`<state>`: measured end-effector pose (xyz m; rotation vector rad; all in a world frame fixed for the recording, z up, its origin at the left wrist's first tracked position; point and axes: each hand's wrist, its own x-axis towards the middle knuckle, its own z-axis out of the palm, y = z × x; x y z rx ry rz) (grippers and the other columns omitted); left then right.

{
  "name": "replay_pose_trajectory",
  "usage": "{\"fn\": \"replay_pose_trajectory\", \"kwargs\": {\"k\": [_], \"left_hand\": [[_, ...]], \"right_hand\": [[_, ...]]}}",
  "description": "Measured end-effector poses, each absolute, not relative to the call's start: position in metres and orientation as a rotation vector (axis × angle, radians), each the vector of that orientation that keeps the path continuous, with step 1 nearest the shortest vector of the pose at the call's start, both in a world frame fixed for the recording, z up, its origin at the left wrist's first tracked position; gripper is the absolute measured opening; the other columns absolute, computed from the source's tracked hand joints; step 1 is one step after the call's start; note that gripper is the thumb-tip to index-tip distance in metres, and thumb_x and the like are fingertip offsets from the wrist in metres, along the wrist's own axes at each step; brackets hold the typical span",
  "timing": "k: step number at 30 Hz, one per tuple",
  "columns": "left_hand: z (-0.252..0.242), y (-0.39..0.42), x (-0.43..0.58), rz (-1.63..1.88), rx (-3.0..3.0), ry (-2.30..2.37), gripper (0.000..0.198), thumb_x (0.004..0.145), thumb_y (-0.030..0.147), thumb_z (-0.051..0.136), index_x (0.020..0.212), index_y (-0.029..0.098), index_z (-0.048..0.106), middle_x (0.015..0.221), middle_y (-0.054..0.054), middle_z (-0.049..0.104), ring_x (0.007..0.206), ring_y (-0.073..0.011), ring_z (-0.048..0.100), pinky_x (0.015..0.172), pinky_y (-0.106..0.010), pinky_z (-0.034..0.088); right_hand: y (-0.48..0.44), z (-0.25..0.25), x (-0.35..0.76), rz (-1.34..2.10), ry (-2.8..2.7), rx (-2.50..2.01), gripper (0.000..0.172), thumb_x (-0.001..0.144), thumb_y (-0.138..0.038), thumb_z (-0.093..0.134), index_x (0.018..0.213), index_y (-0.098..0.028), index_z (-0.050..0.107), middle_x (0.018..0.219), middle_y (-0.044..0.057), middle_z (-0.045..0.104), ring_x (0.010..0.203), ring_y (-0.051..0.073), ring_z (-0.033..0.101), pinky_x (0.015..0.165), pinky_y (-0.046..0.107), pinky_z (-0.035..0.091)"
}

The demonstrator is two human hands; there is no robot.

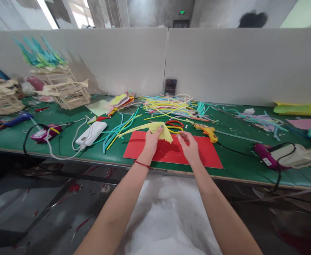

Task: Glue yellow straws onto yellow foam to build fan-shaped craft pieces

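Note:
My left hand is closed on a pale yellow pleated piece, with the thumb pressed on top. The piece fans out to the right with a ragged lower edge, and a long yellow strip trails from it to the left. I cannot tell whether it is paper or cloth. Just right of its edge, my right hand has curled fingers, with thumb and fingertip close together; anything between them is too small to make out. Both hands are above a red board. Red-handled scissors lie behind them.
A yellow glue gun lies right of the scissors. Many coloured strips are heaped behind. At left are a white power strip with cords and a purple device; another purple device is at right. Stick frames stand back left.

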<state>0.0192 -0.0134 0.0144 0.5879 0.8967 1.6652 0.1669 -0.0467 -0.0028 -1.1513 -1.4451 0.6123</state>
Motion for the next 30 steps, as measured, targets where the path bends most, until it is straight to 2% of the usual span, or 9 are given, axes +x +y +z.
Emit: {"fn": "replay_pose_trajectory", "kwargs": {"k": [6, 21, 30], "left_hand": [[0.0123, -0.0126, 0.0189, 1.666, 0.569, 0.918, 0.028, 0.057, 0.020, 0.079, 0.081, 0.012, 0.067, 0.085, -0.008, 0.070, 0.085, -0.0208, 0.066, 0.086, -0.037, 0.050], [0.0112, -0.0132, 0.0173, 1.653, 0.608, 0.887, 0.031, 0.058, 0.022, 0.078, 0.084, 0.011, 0.066, 0.087, -0.008, 0.070, 0.086, -0.0194, 0.065, 0.088, -0.037, 0.048], [0.0096, -0.0108, 0.0168, 1.671, 0.604, 0.872, 0.035, 0.051, 0.023, 0.083, 0.081, 0.011, 0.067, 0.082, -0.006, 0.070, 0.076, -0.0163, 0.064, 0.078, -0.031, 0.050]], "right_hand": [[-0.0509, -0.0030, 0.1625, 0.530, -1.716, -1.146, 0.023, 0.084, -0.042, 0.051, 0.084, -0.021, 0.062, 0.088, 0.007, 0.068, 0.084, 0.021, 0.062, 0.081, 0.036, 0.047], [-0.0489, -0.0079, 0.1606, 0.313, -1.866, -1.111, 0.017, 0.085, -0.036, 0.051, 0.084, -0.021, 0.060, 0.083, 0.007, 0.066, 0.080, 0.022, 0.061, 0.079, 0.038, 0.047], [-0.0484, -0.0078, 0.1608, 0.307, -1.860, -1.095, 0.018, 0.086, -0.034, 0.050, 0.083, -0.020, 0.062, 0.083, 0.007, 0.067, 0.080, 0.021, 0.061, 0.078, 0.037, 0.048]]}}
